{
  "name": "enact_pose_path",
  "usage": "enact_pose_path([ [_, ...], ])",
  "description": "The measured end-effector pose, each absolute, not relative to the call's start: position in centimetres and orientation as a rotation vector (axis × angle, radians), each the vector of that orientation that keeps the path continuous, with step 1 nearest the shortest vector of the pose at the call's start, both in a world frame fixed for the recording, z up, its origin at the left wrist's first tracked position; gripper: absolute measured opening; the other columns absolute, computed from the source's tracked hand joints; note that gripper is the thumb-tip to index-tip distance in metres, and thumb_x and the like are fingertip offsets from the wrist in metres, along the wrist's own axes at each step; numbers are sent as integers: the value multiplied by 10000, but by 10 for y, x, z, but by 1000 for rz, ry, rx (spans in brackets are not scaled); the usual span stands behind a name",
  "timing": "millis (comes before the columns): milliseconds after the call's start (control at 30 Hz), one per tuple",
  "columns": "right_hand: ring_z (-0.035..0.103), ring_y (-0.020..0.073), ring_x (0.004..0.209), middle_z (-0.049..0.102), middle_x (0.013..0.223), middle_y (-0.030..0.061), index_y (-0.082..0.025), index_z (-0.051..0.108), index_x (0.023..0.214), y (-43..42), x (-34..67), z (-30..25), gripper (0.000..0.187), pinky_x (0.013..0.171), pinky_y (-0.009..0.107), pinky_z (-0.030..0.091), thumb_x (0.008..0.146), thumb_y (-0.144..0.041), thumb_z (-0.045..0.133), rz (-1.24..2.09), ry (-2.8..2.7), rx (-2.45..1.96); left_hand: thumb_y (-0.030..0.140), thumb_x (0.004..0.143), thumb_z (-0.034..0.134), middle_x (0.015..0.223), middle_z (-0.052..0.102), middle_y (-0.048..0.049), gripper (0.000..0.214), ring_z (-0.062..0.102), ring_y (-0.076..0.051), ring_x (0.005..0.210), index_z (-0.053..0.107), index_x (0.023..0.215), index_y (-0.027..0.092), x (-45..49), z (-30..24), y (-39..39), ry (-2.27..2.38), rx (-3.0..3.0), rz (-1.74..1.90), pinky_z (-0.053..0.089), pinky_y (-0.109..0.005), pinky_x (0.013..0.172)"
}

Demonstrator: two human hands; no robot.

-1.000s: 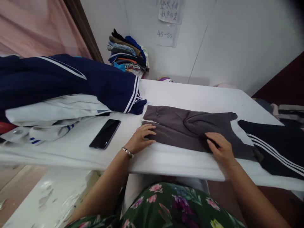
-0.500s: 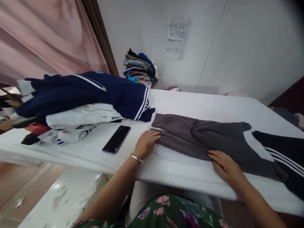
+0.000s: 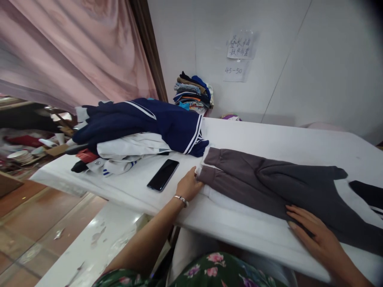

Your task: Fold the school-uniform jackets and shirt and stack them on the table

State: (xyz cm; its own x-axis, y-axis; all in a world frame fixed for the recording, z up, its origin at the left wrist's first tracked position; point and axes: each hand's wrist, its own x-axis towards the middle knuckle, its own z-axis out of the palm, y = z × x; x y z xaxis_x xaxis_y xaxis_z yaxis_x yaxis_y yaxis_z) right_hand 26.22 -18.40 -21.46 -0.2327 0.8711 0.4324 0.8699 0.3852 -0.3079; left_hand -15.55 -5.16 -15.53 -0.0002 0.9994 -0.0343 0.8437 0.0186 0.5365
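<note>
Two paper signs on the wall (image 3: 323, 59): upper sign (image 3: 240, 44) has two handwritten lines of Chinese characters, partly blurred; lower sign (image 3: 235, 71) reads "45-50". One grey garment (image 3: 245, 179) lies lengthwise on the bench (image 3: 254, 135), two cuffs toward the left. Left hand (image 3: 189, 186) is at the nearer cuff, fingers curled, tips partly hidden; can't tell if it's pinched. Right hand (image 3: 317, 233) lies on the garment's near edge, fingers extended, slightly spread, gripping nothing. One phone (image 3: 163, 175), screen dark, just beyond left hand. Navy garment (image 3: 176, 123) over white clothes (image 3: 134, 145) crowds the cuff end. One folded stack (image 3: 193, 92) behind; one black garment (image 3: 362, 192) at the right edge.
</note>
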Motion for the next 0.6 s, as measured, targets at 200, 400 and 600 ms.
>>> enact_pose_path([
  [200, 514, 356, 1234, 558, 1353, 46, -321, 593, 1270, -176, 259, -220, 441, 940, 595, 487, 844, -424, 545, -56, -2224, -1512, 266, 773, 566, 999, 711, -75, 559, 657, -239, 940, 444, 1316, 209, -149, -147, -43, 1854, 1839, 485, 452, -297, 744],
  [400, 556, 378, 1171, 584, 1309, 28, -468, 547, 1280, -174, 260, -219, 480, 842, 617, 547, 810, -380, 582, 0, -2198, -1428, 130, 739, 507, 949, 730, -65, 520, 668, -245, 900, 522, 1248, 236, -157, -148, -39, 1889, 1931, 295, 453, -307, 694],
  [600, 687, 306, 961, 726, 1044, 28, -374, 704, 1045, -170, 249, -191, 242, 794, 477, 615, 847, -332, 572, 179, -1947, -1365, 257, 844, 472, 995, 725, -86, 309, 658, -243, 941, 647, 1096, 209, -169, -129, -12, 1983, 2047, 320, 468, -332, 778],
])
